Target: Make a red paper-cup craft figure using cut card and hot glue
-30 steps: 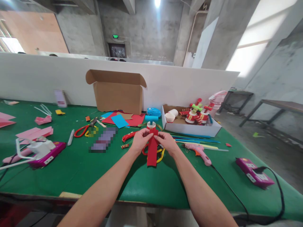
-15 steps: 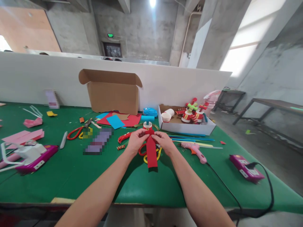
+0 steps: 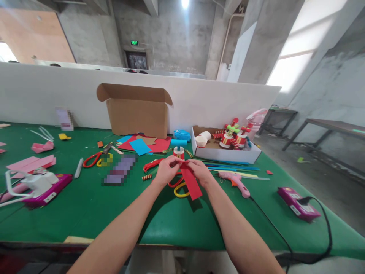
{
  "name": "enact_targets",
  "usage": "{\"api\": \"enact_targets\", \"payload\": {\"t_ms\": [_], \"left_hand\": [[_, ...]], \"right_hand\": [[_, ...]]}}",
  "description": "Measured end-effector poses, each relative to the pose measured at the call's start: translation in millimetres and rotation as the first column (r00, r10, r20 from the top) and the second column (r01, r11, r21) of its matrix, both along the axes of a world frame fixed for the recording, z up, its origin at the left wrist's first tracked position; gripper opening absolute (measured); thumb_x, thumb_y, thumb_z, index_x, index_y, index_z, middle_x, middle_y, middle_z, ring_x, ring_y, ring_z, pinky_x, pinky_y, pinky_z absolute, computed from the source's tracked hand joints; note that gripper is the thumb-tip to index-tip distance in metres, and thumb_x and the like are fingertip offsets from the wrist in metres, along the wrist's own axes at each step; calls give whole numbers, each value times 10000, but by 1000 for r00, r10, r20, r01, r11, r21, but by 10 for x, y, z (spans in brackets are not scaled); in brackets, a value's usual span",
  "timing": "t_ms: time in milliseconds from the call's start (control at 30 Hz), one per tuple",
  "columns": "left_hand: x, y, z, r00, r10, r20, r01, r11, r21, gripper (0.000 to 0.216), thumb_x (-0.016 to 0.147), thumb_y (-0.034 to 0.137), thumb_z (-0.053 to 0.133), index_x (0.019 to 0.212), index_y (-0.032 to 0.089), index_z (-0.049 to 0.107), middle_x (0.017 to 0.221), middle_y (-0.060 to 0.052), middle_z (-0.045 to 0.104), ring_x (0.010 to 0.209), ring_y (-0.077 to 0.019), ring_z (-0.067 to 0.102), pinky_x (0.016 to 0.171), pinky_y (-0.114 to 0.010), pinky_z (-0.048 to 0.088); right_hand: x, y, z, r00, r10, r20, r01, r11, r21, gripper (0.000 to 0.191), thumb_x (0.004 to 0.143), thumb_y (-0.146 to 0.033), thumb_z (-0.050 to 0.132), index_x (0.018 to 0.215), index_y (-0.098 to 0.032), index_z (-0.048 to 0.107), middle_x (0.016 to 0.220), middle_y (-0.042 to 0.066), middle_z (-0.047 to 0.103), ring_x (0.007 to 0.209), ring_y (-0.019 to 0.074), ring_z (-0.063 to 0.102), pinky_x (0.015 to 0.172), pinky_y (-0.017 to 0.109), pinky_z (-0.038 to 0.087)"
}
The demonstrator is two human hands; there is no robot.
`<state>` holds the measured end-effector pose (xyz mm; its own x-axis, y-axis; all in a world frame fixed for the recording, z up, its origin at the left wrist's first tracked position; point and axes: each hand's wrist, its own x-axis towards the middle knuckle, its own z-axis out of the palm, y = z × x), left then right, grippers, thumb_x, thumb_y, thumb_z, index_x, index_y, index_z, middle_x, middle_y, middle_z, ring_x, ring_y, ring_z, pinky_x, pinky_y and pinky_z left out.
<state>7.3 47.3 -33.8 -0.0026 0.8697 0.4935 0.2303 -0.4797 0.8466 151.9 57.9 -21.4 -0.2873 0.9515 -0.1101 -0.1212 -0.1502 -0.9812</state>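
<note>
Both hands met over the green table (image 3: 85,213), the left hand (image 3: 165,171) and right hand (image 3: 201,172) pinching the top of a red paper strip (image 3: 190,183). The strip slanted toward the near right, above scissors (image 3: 178,186), near a small paper cup (image 3: 178,152)

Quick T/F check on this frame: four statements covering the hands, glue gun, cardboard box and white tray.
1. The left hand and right hand both pinch the red paper strip. True.
2. The pink glue gun lies left of the hands. False: it lies to their right.
3. The cardboard box stands with its flap open. True.
4. The white tray is empty. False: it holds cups and paper figures.
</note>
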Motion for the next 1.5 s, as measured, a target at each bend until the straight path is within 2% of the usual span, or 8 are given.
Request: {"api": "enact_targets", "payload": {"t_ms": [200,433,600,800,967,1067,1367,1500], "left_hand": [[-16,-5,-13,989,16,-149,-1,995,100,162,757,174,539,810,183,691,796,-38,649,706,-141,579,684,-261,465],[-21,18,-56,987,18,-157,-1,994,108,143,754,146,541,809,170,671,821,-48,665,760,-156,608,728,-274,484],[-23,2,-41,988,30,-148,-10,991,134,129,762,155,544,807,167,664,823,-49,671,782,-162,616,737,-278,493],[-15,-14,-7,991,24,-133,1,983,182,150,758,157,541,804,179,683,813,-45,658,776,-157,599,729,-280,491],[-18,-2,25,989,-26,145,30,999,-25,221,791,311,543,915,161,647,813,-48,662,699,-149,601,675,-282,498],[-16,5,43,964,-61,258,101,984,-145,267,773,414,565,837,158,604,705,-15,628,642,-135,580,646,-270,488],[-14,-7,57,978,-45,205,95,965,-244,231,662,364,646,663,173,516,543,47,520,526,-93,472,525,-215,402],[-22,-16,78,975,-31,218,90,960,-266,242,648,367,656,651,173,511,533,49,511,517,-89,461,515,-211,392]], "right_hand": [[12,-7,10,1000,-15,3,15,1000,-23,219,601,-383,691,630,-170,646,492,-35,581,431,82,463,445,207,308],[19,-3,60,999,-22,30,23,1000,-19,234,617,-397,685,613,-171,629,491,-38,577,443,93,468,464,223,332],[26,-27,157,999,-7,-39,2,992,-126,368,676,-524,624,629,-160,626,510,-18,588,464,104,485,473,236,348],[45,-18,82,1000,23,-17,-23,999,-26,324,528,-391,798,714,-157,674,616,-13,652,536,99,543,532,219,376],[47,4,37,1000,-21,-19,23,996,82,340,569,-449,758,745,-168,683,666,-6,670,577,116,562,577,237,411],[26,-5,33,998,-64,12,61,987,151,328,601,-458,728,735,-164,671,683,-3,668,589,121,555,586,244,409],[-9,-34,50,993,-75,85,56,976,210,380,687,-546,614,688,-166,626,636,-13,603,572,116,493,548,238,365],[17,-9,55,988,-92,126,54,960,273,350,647,-510,657,700,-166,630,657,-12,610,595,116,495,575,236,376]]}}
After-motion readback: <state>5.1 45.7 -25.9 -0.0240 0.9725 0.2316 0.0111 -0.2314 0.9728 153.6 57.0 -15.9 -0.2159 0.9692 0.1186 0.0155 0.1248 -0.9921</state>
